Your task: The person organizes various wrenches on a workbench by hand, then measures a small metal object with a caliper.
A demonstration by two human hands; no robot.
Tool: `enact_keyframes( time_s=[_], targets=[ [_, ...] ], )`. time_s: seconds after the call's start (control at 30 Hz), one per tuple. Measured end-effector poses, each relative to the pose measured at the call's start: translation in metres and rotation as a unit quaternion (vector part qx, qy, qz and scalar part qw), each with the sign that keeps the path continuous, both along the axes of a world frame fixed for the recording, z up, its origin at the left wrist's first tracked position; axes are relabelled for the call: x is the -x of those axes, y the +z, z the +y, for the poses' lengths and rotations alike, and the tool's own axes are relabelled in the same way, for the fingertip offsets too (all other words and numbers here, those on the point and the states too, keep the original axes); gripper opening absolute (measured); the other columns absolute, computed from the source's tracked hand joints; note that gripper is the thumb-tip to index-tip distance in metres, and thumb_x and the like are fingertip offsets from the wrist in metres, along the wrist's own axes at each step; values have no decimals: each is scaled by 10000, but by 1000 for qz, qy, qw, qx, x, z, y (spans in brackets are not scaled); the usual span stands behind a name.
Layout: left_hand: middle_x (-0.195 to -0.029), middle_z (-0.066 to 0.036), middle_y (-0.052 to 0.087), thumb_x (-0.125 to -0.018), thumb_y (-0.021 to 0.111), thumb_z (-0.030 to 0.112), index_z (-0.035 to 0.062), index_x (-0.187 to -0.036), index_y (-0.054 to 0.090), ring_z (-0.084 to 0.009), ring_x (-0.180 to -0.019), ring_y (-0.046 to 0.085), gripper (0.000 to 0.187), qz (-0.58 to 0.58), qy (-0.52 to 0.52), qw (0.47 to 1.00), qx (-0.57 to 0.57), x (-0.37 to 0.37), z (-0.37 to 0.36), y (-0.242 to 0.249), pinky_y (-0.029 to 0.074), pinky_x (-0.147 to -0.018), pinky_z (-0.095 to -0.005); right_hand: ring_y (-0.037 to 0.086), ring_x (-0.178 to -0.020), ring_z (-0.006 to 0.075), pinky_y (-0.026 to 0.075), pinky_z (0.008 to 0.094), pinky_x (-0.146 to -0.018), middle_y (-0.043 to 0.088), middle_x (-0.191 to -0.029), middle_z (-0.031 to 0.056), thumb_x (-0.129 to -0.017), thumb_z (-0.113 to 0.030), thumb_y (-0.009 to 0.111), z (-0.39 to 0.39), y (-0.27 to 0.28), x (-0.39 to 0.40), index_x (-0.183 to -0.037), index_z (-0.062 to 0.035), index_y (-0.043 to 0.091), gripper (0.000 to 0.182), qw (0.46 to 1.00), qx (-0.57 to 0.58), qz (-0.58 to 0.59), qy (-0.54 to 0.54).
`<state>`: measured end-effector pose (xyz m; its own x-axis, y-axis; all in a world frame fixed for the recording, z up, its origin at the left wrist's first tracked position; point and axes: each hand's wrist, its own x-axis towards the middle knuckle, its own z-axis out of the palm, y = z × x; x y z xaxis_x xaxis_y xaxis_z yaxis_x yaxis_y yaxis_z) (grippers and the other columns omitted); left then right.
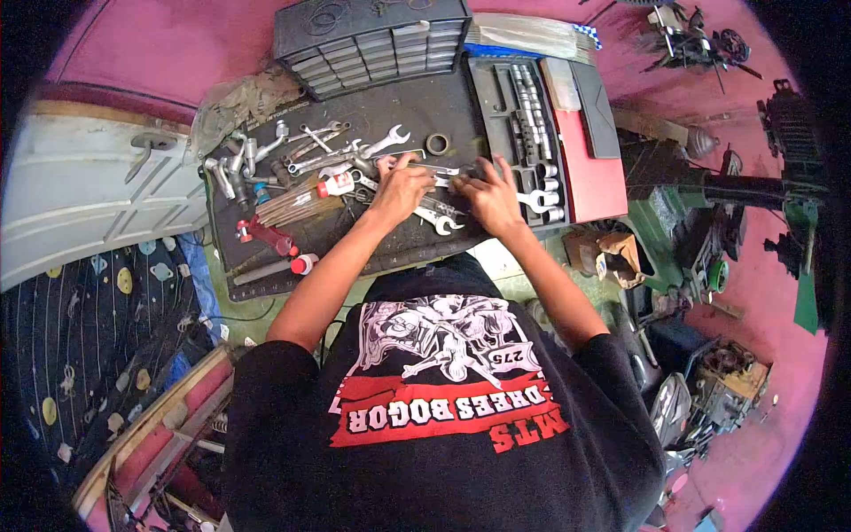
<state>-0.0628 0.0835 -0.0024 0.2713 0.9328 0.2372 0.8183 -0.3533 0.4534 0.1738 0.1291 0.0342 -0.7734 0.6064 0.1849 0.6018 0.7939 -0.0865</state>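
My left hand (405, 188) has its fingers curled down at the edge of the wrench pile, closed around a slim metal wrench (441, 169) that reaches toward the right. Opposite it, my right hand (487, 197) is closed over the wrench's other side; its fingertips hide the grip. Beyond the right hand lies a larger open-ended wrench (536, 201) by the socket tray. Another open-ended wrench (441, 222) rests below, between my wrists. Above the left hand is a combination wrench (387, 140), and a metal ring (437, 144) sits on the dark mat.
A socket tray (505, 97) and red case (589, 186) stand at the right. Behind is a small-drawer cabinet (372, 53). Socket handles (239, 168), a bundle of thin rods (288, 208) and a red-capped tube (301, 264) crowd the bench's left.
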Motion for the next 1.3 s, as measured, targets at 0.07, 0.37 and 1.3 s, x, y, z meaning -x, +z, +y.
enact_keyframes(
  time_s=[0.07,0.37,1.3],
  targets=[
    [-1047,57,739,-810,751,149,162,-949,800,-229,-1232,542,148,-5,1,1000,-2,-1,0,4,282,-1013,-551,522,-1336,304,230,538,-1230,741,-1213,9,-864,-154,594,-1,2,-31,-1172,-185,760,351,1000,-9,-9,-19],
    [-1048,60,742,-813,744,152,156,-911,801,-205,-1148,557,113,-32,8,999,-5,-3,-2,6,284,-997,-524,504,-1373,284,257,543,-1207,741,-1211,10,-862,-134,615,-6,10,-77,-1207,-170,739,369,998,-21,0,-53],
    [-1015,63,725,-779,732,85,147,-891,794,-194,-1138,570,143,-17,34,999,-9,-8,-5,4,271,-980,-547,545,-1326,278,282,515,-1211,752,-1153,49,-792,-104,625,-5,-17,34,-1064,-96,764,306,999,-9,42,16]
  ],
)
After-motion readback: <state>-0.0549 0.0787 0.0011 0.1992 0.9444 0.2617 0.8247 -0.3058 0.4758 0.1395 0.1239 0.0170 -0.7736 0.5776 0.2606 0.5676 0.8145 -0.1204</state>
